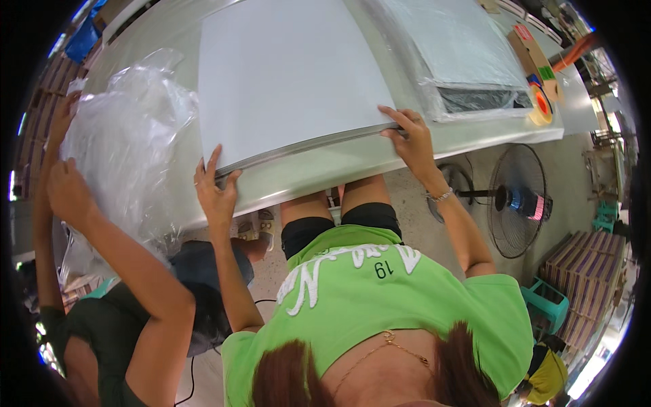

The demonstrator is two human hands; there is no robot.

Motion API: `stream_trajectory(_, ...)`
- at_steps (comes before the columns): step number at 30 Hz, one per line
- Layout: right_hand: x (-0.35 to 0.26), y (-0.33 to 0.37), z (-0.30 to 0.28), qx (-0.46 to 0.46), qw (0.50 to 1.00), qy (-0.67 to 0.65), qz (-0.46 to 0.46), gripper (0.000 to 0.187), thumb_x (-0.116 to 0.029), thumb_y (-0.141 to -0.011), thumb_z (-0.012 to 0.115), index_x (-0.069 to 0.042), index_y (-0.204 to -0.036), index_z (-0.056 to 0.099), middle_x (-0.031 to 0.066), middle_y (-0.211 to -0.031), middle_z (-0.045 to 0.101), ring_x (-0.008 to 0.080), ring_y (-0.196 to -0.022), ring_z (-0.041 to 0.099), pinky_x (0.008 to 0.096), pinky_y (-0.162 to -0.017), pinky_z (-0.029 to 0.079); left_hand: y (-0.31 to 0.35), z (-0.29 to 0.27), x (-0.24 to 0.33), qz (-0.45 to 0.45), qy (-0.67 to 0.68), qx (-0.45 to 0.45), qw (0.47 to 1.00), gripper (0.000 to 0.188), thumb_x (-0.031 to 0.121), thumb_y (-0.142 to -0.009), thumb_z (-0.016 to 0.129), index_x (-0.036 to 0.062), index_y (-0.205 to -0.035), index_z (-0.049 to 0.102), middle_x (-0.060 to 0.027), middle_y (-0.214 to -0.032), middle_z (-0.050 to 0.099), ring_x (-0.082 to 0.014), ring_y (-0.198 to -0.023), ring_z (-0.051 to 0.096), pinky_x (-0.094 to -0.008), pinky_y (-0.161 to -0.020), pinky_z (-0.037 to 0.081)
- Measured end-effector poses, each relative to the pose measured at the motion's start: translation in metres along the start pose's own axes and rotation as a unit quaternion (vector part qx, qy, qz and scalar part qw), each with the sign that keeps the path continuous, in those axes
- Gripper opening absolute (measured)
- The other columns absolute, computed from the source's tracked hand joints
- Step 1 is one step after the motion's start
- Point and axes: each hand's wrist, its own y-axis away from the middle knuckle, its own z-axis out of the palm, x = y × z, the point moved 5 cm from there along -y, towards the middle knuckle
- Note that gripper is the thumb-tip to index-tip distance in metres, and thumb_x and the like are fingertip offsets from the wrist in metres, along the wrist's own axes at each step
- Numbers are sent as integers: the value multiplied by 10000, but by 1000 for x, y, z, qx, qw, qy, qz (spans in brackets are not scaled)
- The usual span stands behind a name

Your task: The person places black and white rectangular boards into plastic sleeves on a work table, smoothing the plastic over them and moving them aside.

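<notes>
Sheet stack (291, 81): flat on the tabletop (305, 168), straight ahead of both hands, its grey near edge spanning between them.
Near-left corner: I see the left hand (217, 195) touching it, fingers parted around the corner; I cannot tell whether they pinch.
Near-right corner: the right hand (415, 141) touches here, thumb by the edge, fingers above; whether they grip is unreadable to me.
Nearer hand: neither; both are in contact.
Long axis: I judge it points away from the hands, but the picture's top crops the far end.
Hidden: the stack's underside; also how the co-worker's hand (71, 195) meets the crumpled clear film (132, 125).
</notes>
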Motion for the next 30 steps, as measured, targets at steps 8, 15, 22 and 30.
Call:
stream_trajectory(8, 14, -20, 6, 14, 999, -31, -2, 524, -46, -696, 738, -200, -1186, 631, 145, -1005, 590, 253, -861, 552, 320, -732, 473, -11, 7, 8, 20, -8, 13, 1000, 582, 193, -755, 721, 249, -1300, 527, -271, -1278, 448, -413, -1169, 436, -453, -996, 365)
stream_trajectory(15, 7, -21, 8, -9, 999, 4, -31, 511, -12, -746, 685, -144, -1230, 590, 143, -1011, 567, 252, -892, 533, 323, -735, 465, -14, 4, 4, 16, -17, 19, 1000, 597, 229, -752, 728, 246, -1308, 511, -291, -1290, 429, -423, -1174, 428, -455, -999, 363)
stream_trajectory(22, 2, -17, 11, -1, 996, 46, -78, 498, -16, -786, 647, -134, -1262, 560, 177, -1041, 532, 328, -989, 496, 387, -881, 410, -6, -1, 10, -3, -7, 54, 999, 610, 223, -751, 729, 262, -1314, 498, -275, -1282, 432, -415, -1175, 430, -457, -998, 375)
stream_trajectory(30, -2, -14, 12, 11, 995, 53, -84, 474, -23, -810, 604, -118, -1272, 550, 136, -1042, 545, 310, -996, 478, 387, -919, 377, -3, -4, 10, -33, 18, 42, 998, 614, 213, -744, 734, 276, -1308, 500, -210, -1311, 426, -383, -1195, 416, -437, -998, 384)
